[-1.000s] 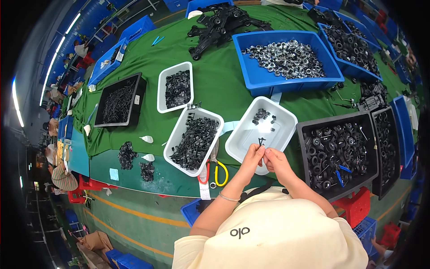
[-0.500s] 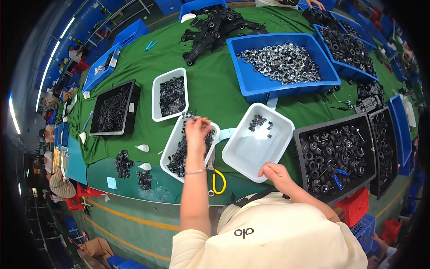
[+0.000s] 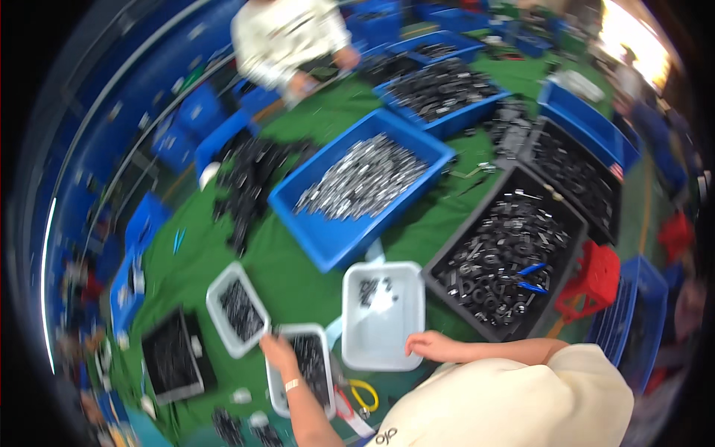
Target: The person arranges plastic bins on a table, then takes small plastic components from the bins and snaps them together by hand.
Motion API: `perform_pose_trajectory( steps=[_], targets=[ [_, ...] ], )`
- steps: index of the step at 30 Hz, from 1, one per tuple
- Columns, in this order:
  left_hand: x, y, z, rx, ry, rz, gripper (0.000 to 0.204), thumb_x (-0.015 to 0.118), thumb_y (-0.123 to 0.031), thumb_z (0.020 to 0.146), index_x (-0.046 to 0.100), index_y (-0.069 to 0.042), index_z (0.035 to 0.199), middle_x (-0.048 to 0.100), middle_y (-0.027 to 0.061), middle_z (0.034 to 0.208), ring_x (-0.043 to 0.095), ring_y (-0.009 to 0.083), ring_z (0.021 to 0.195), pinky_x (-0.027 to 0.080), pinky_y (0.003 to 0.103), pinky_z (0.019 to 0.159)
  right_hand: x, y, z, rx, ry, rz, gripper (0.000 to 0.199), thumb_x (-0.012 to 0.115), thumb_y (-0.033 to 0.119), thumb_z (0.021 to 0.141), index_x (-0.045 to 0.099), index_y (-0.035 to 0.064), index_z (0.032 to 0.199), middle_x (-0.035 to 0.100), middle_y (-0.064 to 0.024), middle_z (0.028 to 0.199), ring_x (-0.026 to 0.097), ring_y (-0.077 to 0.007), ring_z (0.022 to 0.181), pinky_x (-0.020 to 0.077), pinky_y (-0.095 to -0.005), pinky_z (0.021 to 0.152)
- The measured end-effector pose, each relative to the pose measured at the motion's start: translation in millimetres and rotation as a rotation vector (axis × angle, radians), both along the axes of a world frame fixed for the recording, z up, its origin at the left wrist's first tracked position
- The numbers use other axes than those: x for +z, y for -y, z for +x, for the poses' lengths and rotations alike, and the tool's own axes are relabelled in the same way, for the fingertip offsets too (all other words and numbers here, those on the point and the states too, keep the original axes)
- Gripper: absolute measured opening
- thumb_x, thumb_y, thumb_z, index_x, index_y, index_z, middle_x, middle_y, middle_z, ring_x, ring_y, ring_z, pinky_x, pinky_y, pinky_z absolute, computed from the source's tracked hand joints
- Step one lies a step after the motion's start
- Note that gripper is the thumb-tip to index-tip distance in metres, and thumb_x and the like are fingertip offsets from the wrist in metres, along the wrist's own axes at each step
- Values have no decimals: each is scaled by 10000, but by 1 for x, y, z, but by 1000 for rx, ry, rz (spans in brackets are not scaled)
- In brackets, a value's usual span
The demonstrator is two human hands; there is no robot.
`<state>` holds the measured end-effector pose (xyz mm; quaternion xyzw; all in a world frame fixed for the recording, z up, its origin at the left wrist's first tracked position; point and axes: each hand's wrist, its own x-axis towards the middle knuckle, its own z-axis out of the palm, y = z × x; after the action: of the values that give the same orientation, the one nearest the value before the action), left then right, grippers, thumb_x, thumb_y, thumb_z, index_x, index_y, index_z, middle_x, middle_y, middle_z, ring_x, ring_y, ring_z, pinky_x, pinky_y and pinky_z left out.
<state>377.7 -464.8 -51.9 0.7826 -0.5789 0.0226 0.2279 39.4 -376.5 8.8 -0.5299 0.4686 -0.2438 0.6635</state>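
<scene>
My left hand [image 3: 278, 353], left of lower centre, is nearer the black parts [image 3: 313, 366], just to its right in a white tray [image 3: 313, 328], long axis near vertical; my right hand [image 3: 435, 346] meets the sparser tray's [image 3: 383, 328] right rim; blur hides both grips.

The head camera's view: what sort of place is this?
Probably a factory assembly workshop: a blue tray holds many shiny small parts, a black tray holds dark, wheel-like parts, and another person is across the green-covered table.
</scene>
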Motion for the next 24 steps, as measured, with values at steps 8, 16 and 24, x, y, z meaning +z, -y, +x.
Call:
perform_pose_trajectory(
  steps=[8, 16, 24],
  targets=[
    [-24, 6, 14, -72, 351, -183, 181, 477, -147, 710, 429, 13, 781, 458, 148, 733, 464, 274, 619, 390, 324, 515, -16, -7, 3, 28, 16, -152, 158, 361, 135, 732, 495, 57, 763, 509, -18, 717, 447, -114, 687, 351, -242, 638],
    [36, 0, 0, -91, 257, 264, 365, 459, -134, 706, 301, 80, 955, 470, 238, 787, 491, 364, 693, 410, 403, 574, -4, -15, -7, -53, 25, -138, 161, 376, 151, 693, 512, 69, 723, 509, -27, 662, 455, -143, 640, 352, -262, 580],
    [41, -33, -72, -403, -909, 456, 341, 434, -151, 754, 380, 37, 1033, 468, 133, 928, 455, 228, 811, 372, 287, 690, -11, -20, -8, -114, 177, 129, 227, 391, 199, 724, 445, 73, 906, 451, -39, 664, 429, -118, 571, 361, -241, 514]
  ],
)
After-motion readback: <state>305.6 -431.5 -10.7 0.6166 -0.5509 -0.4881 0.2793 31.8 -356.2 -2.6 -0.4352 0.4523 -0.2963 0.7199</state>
